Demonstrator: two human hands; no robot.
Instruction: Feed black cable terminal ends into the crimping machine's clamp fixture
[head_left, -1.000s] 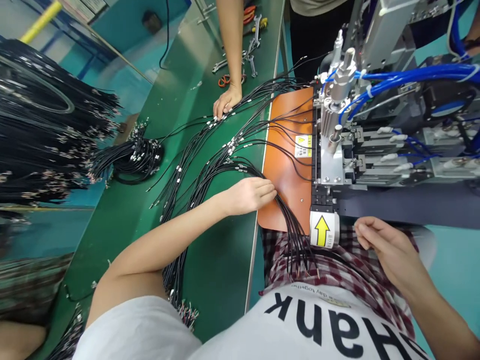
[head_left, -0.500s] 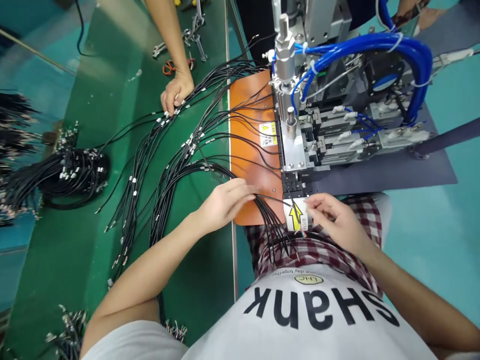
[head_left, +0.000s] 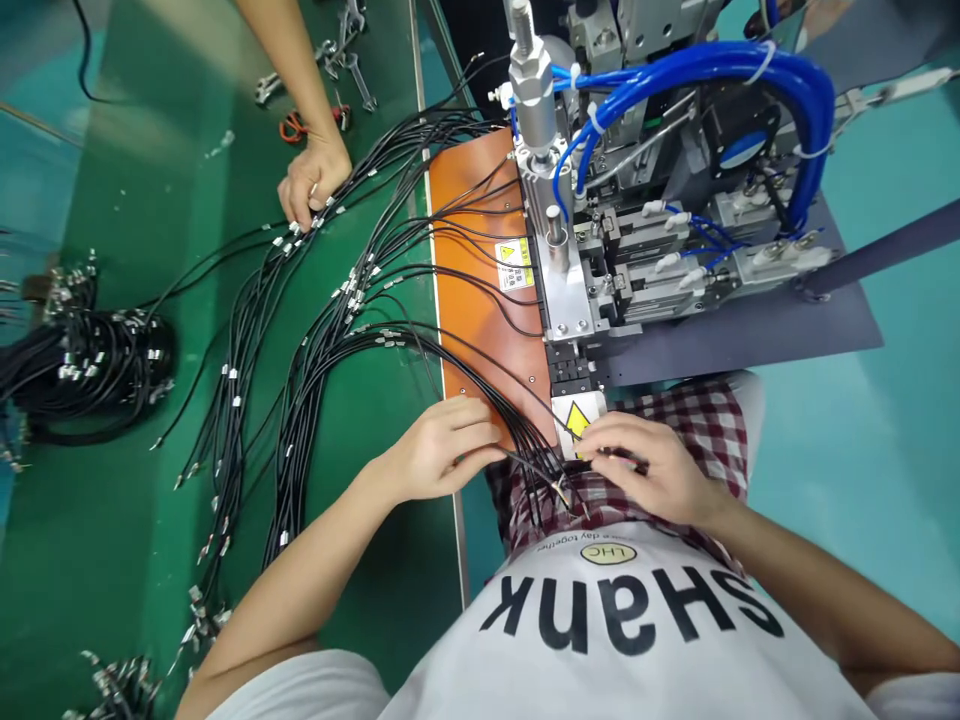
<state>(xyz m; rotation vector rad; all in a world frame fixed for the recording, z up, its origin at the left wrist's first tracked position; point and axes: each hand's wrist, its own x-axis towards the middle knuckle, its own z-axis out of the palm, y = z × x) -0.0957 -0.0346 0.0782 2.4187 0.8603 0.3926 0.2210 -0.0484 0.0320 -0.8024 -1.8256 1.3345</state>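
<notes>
My left hand [head_left: 442, 445] rests at the near corner of the orange pad [head_left: 472, 290], fingers closed on a bundle of thin black cables [head_left: 330, 340] that fans out across the green bench [head_left: 112, 560]. My right hand [head_left: 645, 470] is just below the white block with the yellow arrow label [head_left: 577, 415], pinching the end of one black cable [head_left: 559, 487] drawn out of the bundle. The bundle's loose ends hang over my checked lap. The machine head [head_left: 559, 265] stands right above both hands.
Another person's hand [head_left: 311, 180] presses cables at the far side of the bench, with wrenches and red-handled pliers [head_left: 311, 120] behind it. A coil of black cables [head_left: 82, 365] lies at the left. Blue hoses [head_left: 697, 70] loop over the machine. More cable ends sit at the lower left.
My right hand came in from the right to the bundle's ends and pinched one cable. My left hand slid toward me along the bundle. The view shifted right.
</notes>
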